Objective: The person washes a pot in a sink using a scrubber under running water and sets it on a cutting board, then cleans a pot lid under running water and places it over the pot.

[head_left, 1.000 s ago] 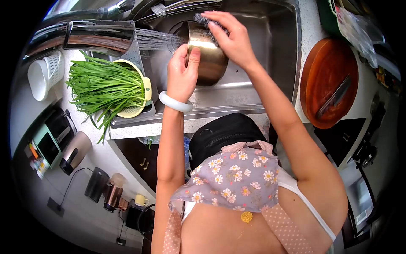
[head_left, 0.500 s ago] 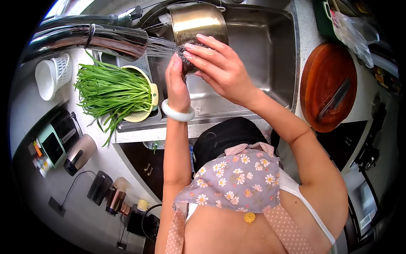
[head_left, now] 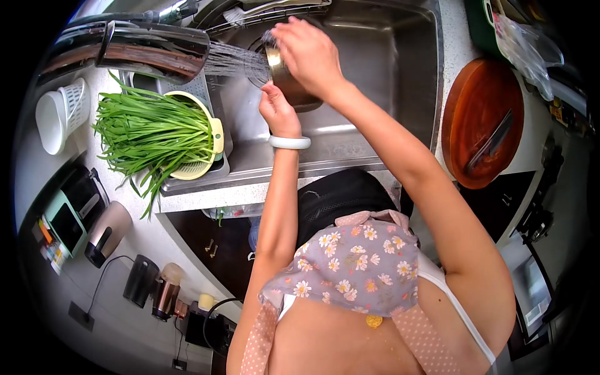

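Note:
A shiny metal pot (head_left: 292, 87) is tipped on its side over the sink (head_left: 369, 87), its mouth turned towards the running water (head_left: 234, 61). My left hand (head_left: 279, 112) is closed on the near rim, thumb uppermost. Across the pot's outside lies my right hand (head_left: 307, 57), its fingers curled over the far rim on a steel wool scrubber (head_left: 269, 39), of which only a small silvery part shows. Water from the chrome faucet (head_left: 156, 51) strikes the pot's mouth.
Left of the basin, a pale yellow colander (head_left: 217, 134) holds long green leaves (head_left: 150, 128). White plastic baskets (head_left: 57, 119) stand farther left. On the right counter, a knife (head_left: 490, 142) rests on a round wooden board (head_left: 459, 125). A wire rack (head_left: 275, 14) spans the sink's far left.
The pot has turned its mouth towards the faucet and sits lower. My right hand has moved up to the far rim with the scrubber; my left hand has shifted down and right.

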Motion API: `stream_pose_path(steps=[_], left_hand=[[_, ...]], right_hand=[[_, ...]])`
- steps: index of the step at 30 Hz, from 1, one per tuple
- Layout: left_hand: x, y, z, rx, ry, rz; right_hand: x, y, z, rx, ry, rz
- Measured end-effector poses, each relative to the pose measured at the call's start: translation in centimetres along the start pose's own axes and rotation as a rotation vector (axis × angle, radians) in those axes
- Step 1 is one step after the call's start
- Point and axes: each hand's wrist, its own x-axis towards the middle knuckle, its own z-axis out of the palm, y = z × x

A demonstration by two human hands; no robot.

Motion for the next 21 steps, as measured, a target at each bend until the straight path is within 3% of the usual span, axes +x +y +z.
stream_pose_path(steps=[2,4,5,8,10,12,15,18,20,21], left_hand=[[0.3,-0.4,-0.1,-0.009,0.018,0.061],[0.8,-0.1,-0.7,-0.182,-0.071,-0.022],[0.8,-0.8,-1.0,-0.127,-0.02,-0.08],[0.8,-1.7,-0.7,-0.027,-0.016,0.026],[0.1,-2.5,-0.6,0.066,0.023,0.071],[0.2,-3.0,-1.1,0.14,0.013,0.079],[0.6,-0.9,-0.8,-0.05,-0.026,-0.053],[1.2,-1.7,-1.1,-0.018,-0.026,0.021],[0.6,-0.4,-1.1,0.08,-0.007,-0.012],[0.4,-0.4,-1.4,0.117,0.006,0.018]], right_hand=[[-1.1,-1.0,-0.1,-0.035,-0.023,0.003],[-4.9,-3.6,-2.2,-0.043,-0.079,-0.048],[-7.0,-4.2,-2.5,-0.009,-0.144,-0.079],[-4.9,-1.9,-0.8,0.014,-0.094,-0.056],[-1.8,0.5,1.7,0.046,-0.07,0.202],[-2.7,-0.9,1.2,0.013,-0.048,0.139],[-7.0,-4.9,-1.4,0.016,-0.048,-0.016],[-3.8,-1.1,1.4,-0.004,0.015,-0.041],[-1.1,0.3,2.2,0.076,-0.153,0.26],[-1.9,-0.4,1.8,0.082,-0.115,0.18]])
